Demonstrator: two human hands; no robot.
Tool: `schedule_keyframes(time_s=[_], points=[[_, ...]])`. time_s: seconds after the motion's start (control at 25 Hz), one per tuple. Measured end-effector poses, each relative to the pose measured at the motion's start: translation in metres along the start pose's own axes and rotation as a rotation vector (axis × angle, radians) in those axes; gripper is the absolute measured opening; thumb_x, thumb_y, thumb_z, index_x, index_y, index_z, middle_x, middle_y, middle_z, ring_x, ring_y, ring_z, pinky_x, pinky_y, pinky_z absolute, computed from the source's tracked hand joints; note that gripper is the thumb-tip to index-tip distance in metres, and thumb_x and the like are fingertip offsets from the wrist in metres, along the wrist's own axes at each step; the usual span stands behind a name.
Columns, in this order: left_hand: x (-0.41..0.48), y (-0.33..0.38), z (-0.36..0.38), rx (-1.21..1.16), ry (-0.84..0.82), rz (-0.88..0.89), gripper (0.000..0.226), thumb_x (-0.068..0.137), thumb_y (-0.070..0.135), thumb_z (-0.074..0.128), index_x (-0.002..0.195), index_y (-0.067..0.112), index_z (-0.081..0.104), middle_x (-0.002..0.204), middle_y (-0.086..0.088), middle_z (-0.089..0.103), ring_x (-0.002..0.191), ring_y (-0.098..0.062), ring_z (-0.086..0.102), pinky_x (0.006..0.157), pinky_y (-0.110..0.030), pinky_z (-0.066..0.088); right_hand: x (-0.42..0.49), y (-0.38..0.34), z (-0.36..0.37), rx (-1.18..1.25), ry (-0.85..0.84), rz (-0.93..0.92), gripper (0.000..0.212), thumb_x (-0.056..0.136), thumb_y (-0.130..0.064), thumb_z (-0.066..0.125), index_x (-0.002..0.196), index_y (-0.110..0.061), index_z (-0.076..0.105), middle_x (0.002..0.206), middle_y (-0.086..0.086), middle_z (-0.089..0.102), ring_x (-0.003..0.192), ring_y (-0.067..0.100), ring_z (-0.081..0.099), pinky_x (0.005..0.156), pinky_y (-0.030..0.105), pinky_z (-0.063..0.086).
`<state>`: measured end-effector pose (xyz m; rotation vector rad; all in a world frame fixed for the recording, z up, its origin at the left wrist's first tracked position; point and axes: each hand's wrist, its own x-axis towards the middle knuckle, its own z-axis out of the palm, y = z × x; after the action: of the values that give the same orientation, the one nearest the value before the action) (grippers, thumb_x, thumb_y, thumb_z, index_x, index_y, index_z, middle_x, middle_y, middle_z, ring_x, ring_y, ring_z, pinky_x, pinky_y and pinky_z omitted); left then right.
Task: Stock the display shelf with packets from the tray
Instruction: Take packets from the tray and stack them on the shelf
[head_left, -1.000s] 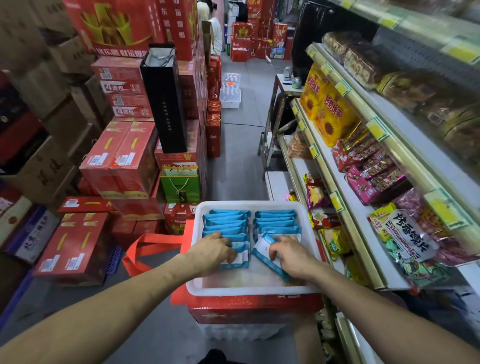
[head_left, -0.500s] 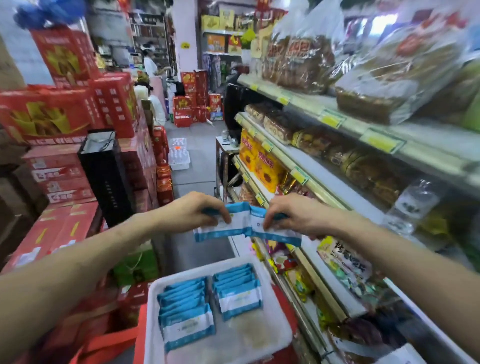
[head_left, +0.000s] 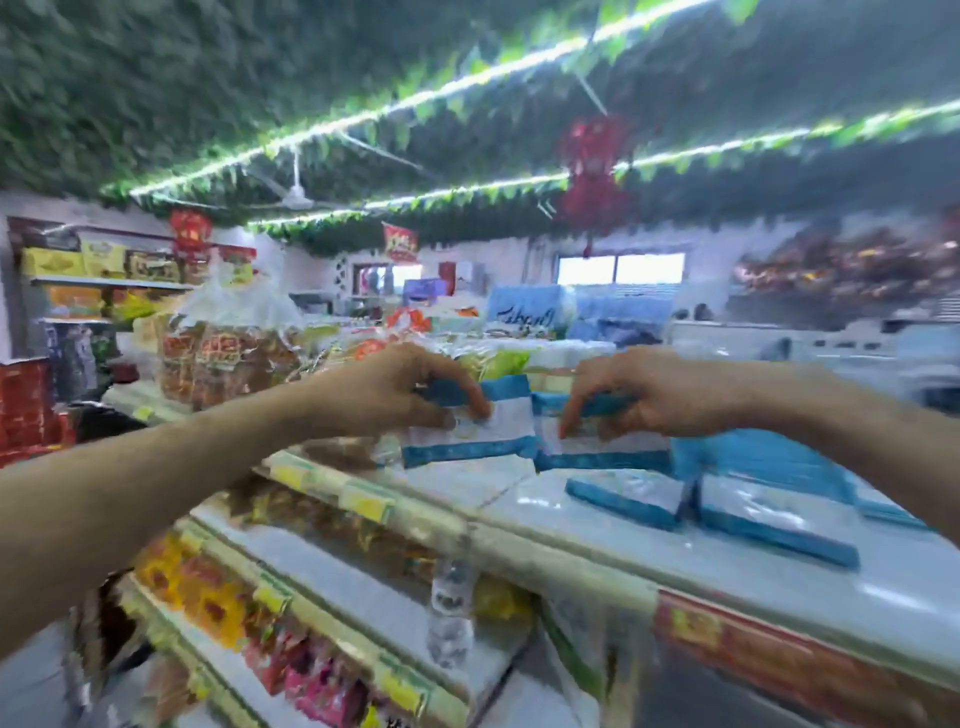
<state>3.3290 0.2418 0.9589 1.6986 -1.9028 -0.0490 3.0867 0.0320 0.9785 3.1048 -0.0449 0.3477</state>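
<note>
The left hand (head_left: 395, 397) pinched 1 blue-and-white packet (head_left: 475, 434), its fingers curled over the upper edge. The right hand (head_left: 654, 397) gripped a 2nd packet (head_left: 605, 449) in the same way. The 2 packets hung upright side by side. Whether their inner edges touched, I could not tell because of blur. Both were just above the top shelf (head_left: 561, 551). At 4 o'clock from the right hand, 2 flat packets (head_left: 631, 496) lay on this shelf. At 3 o'clock from that hand, more blue packets (head_left: 758, 457) stood behind them. At 7 o'clock in the view, the lower shelves (head_left: 363, 597) carried yellow and pink snack bags (head_left: 208, 608).
</note>
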Motion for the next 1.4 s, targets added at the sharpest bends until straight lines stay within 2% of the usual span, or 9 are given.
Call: schedule_keyframes(time_s=[0.08, 0.24, 0.4, 0.6, 0.8, 1.0, 1.12, 1.24, 1.4], points=[[0.069, 0.026, 0.02, 0.007, -0.055, 0.108, 0.034, 0.091, -0.002, 0.072, 0.11, 0.026, 0.077, 0.119, 0.013, 0.074, 0.111, -0.007, 0.069, 0.096, -0.027, 0.054, -0.06, 0.044, -0.03, -0.042, 0.016, 0.148, 0.042, 0.082, -0.002, 0.077, 0.109, -0.034, 0.075, 0.111, -0.02, 0.065, 0.108, 0.001, 0.058, 0.103, 0.039, 0.045], [0.178, 0.076, 0.076, 0.091, -0.122, 0.282, 0.037, 0.089, 0.0, 0.074, 0.107, 0.033, 0.077, 0.114, 0.021, 0.072, 0.105, 0.002, 0.066, 0.09, -0.02, 0.053, -0.187, 0.116, -0.064, -0.115, 0.059, 0.437, 0.048, 0.088, 0.0, 0.068, 0.105, -0.044, 0.073, 0.11, -0.023, 0.063, 0.105, 0.001, 0.058, 0.1, 0.04, 0.048], [0.238, 0.102, 0.118, 0.107, -0.145, 0.308, 0.037, 0.094, 0.01, 0.073, 0.107, 0.045, 0.074, 0.122, 0.023, 0.067, 0.109, -0.006, 0.065, 0.097, -0.037, 0.055, -0.273, 0.159, -0.053, -0.18, 0.092, 0.634, 0.039, 0.093, -0.005, 0.064, 0.105, -0.042, 0.072, 0.116, -0.019, 0.064, 0.106, 0.009, 0.059, 0.095, 0.03, 0.048], [0.28, 0.119, 0.149, 0.077, -0.123, 0.308, 0.037, 0.094, 0.008, 0.072, 0.104, 0.043, 0.075, 0.121, 0.021, 0.067, 0.106, -0.002, 0.064, 0.097, -0.035, 0.056, -0.29, 0.198, 0.012, -0.14, 0.038, 0.596, 0.036, 0.098, -0.009, 0.057, 0.109, -0.042, 0.066, 0.115, -0.016, 0.055, 0.106, 0.009, 0.054, 0.099, 0.031, 0.048], [0.304, 0.119, 0.159, 0.081, -0.127, 0.279, 0.037, 0.094, 0.008, 0.072, 0.104, 0.044, 0.075, 0.122, 0.016, 0.067, 0.107, -0.009, 0.066, 0.095, -0.04, 0.057, -0.26, 0.237, 0.032, -0.132, 0.049, 0.513, 0.032, 0.094, -0.011, 0.061, 0.111, -0.039, 0.064, 0.112, -0.012, 0.051, 0.106, 0.014, 0.052, 0.099, 0.038, 0.046], [0.317, 0.125, 0.172, 0.052, -0.106, 0.278, 0.038, 0.094, 0.009, 0.073, 0.104, 0.046, 0.074, 0.122, 0.015, 0.067, 0.106, -0.01, 0.067, 0.092, -0.038, 0.059, -0.262, 0.248, 0.049, -0.317, 0.059, 0.441, 0.034, 0.093, -0.027, 0.062, 0.12, -0.047, 0.054, 0.136, -0.008, 0.042, 0.123, 0.02, 0.042, 0.105, 0.043, 0.038], [0.323, 0.147, 0.191, -0.006, -0.121, 0.294, 0.036, 0.094, 0.007, 0.073, 0.105, 0.042, 0.075, 0.121, 0.016, 0.066, 0.106, -0.01, 0.065, 0.089, -0.03, 0.057, -0.276, 0.244, 0.034, -0.278, 0.043, 0.443, 0.035, 0.096, -0.031, 0.065, 0.125, -0.049, 0.058, 0.145, -0.009, 0.042, 0.128, 0.016, 0.04, 0.107, 0.041, 0.036], [0.334, 0.171, 0.218, -0.061, -0.159, 0.332, 0.036, 0.093, 0.006, 0.072, 0.106, 0.039, 0.076, 0.118, 0.02, 0.066, 0.103, -0.005, 0.065, 0.084, -0.019, 0.054, -0.301, 0.245, 0.008, -0.172, 0.187, 0.555, 0.037, 0.094, -0.019, 0.07, 0.118, -0.047, 0.066, 0.139, -0.013, 0.053, 0.126, 0.012, 0.046, 0.108, 0.046, 0.043], [0.349, 0.188, 0.265, -0.052, -0.293, 0.383, 0.035, 0.093, 0.008, 0.072, 0.112, 0.038, 0.074, 0.118, 0.024, 0.065, 0.104, 0.004, 0.063, 0.09, -0.016, 0.052, -0.341, 0.238, -0.016, -0.17, 0.385, 0.685, 0.041, 0.091, -0.008, 0.07, 0.106, -0.046, 0.069, 0.12, -0.017, 0.059, 0.115, 0.01, 0.054, 0.102, 0.047, 0.048]])
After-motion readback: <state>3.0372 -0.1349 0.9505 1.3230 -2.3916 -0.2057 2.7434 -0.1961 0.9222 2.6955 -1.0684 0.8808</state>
